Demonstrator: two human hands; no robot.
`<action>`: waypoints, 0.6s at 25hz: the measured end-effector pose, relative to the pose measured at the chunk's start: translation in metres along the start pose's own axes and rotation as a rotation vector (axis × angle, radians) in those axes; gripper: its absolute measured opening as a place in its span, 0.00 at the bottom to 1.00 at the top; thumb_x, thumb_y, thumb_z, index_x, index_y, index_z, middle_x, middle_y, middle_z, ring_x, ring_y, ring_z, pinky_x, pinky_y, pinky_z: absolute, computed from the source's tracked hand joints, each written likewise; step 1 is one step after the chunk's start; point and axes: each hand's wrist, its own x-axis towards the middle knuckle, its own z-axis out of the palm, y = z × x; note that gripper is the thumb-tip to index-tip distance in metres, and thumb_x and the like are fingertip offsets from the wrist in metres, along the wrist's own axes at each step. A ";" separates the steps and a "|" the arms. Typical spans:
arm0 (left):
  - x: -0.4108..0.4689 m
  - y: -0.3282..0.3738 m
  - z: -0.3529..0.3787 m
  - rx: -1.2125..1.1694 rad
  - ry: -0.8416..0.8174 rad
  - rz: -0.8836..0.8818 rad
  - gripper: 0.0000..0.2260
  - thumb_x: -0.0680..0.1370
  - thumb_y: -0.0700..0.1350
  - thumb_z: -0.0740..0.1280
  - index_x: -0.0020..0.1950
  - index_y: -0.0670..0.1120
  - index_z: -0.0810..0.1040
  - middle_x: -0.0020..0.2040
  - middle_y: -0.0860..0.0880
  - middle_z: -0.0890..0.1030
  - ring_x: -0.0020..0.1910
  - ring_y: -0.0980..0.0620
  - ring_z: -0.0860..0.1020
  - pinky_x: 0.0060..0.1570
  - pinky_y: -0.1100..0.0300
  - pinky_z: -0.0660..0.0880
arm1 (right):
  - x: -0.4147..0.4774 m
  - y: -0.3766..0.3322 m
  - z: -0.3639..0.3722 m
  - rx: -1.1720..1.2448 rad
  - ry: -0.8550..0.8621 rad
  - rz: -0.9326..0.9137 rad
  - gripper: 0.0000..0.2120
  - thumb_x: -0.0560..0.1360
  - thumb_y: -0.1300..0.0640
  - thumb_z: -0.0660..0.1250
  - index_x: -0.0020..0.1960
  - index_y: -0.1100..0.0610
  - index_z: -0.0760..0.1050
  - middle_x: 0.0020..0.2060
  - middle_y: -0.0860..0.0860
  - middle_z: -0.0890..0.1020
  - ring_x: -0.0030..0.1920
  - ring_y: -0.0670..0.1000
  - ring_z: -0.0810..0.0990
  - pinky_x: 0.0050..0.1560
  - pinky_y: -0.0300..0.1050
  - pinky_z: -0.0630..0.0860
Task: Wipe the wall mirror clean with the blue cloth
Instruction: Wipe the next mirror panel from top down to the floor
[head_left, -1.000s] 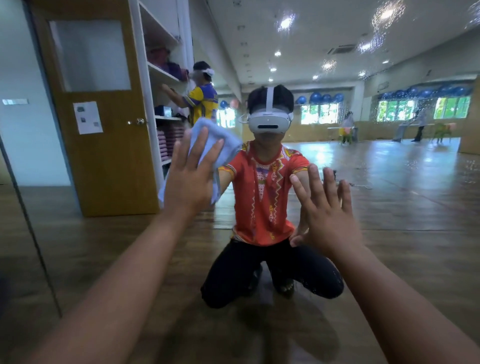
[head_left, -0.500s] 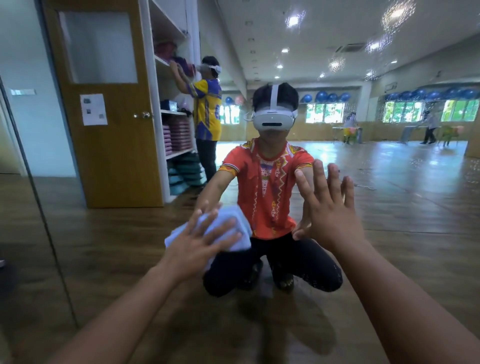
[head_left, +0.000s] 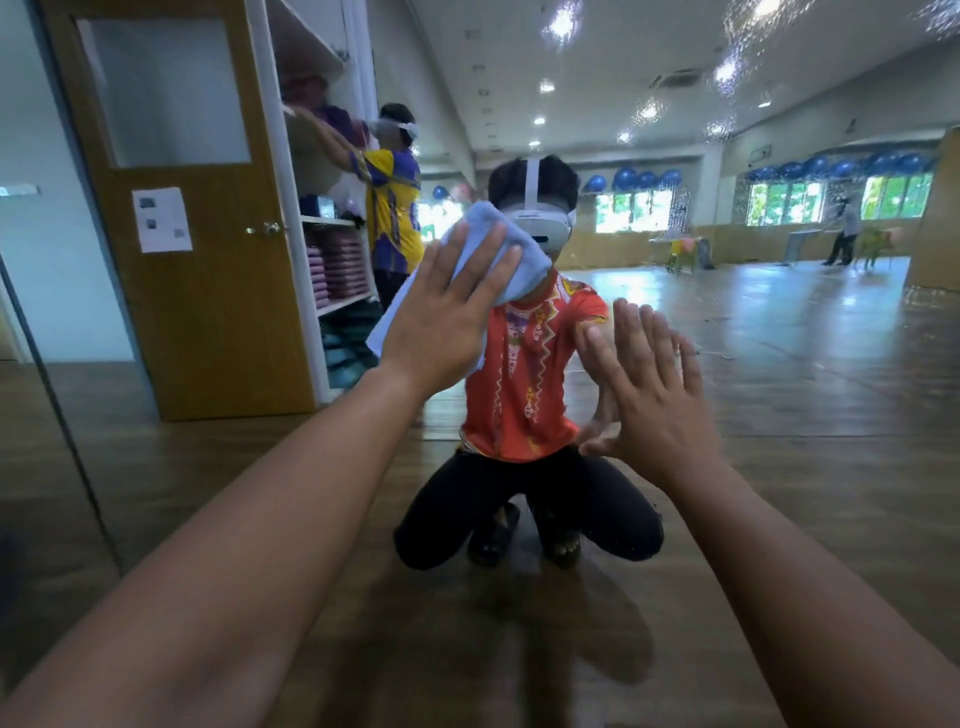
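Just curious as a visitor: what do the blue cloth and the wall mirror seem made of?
The blue cloth: likely soft terry or microfibre fabric, matte; it folds and bunches under the left hand. The wall mirror: apparently glass, glossy; it reflects the whole room sharply, with specks, maybe droplets, at upper right.

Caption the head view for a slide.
Left hand presses the blue cloth to the wall mirror; open right hand braces alongside.
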 end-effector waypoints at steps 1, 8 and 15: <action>-0.006 0.003 0.002 0.001 0.013 0.024 0.31 0.78 0.34 0.58 0.81 0.45 0.59 0.81 0.43 0.58 0.79 0.35 0.53 0.78 0.41 0.51 | -0.009 0.005 0.002 -0.018 0.017 -0.030 0.70 0.55 0.30 0.80 0.84 0.51 0.46 0.83 0.59 0.47 0.82 0.62 0.43 0.80 0.61 0.40; -0.040 0.030 0.023 -0.021 0.077 0.137 0.26 0.79 0.36 0.62 0.78 0.46 0.66 0.78 0.44 0.65 0.78 0.38 0.58 0.77 0.40 0.56 | -0.061 0.022 0.043 -0.076 -0.140 -0.047 0.80 0.42 0.32 0.83 0.83 0.49 0.45 0.83 0.58 0.46 0.82 0.64 0.45 0.79 0.67 0.47; -0.175 0.104 0.053 -0.214 -0.154 0.410 0.25 0.80 0.40 0.60 0.78 0.49 0.65 0.80 0.49 0.62 0.79 0.43 0.59 0.79 0.43 0.49 | -0.058 0.019 0.050 -0.095 -0.181 -0.008 0.82 0.45 0.31 0.82 0.83 0.48 0.34 0.82 0.57 0.38 0.81 0.63 0.38 0.78 0.69 0.44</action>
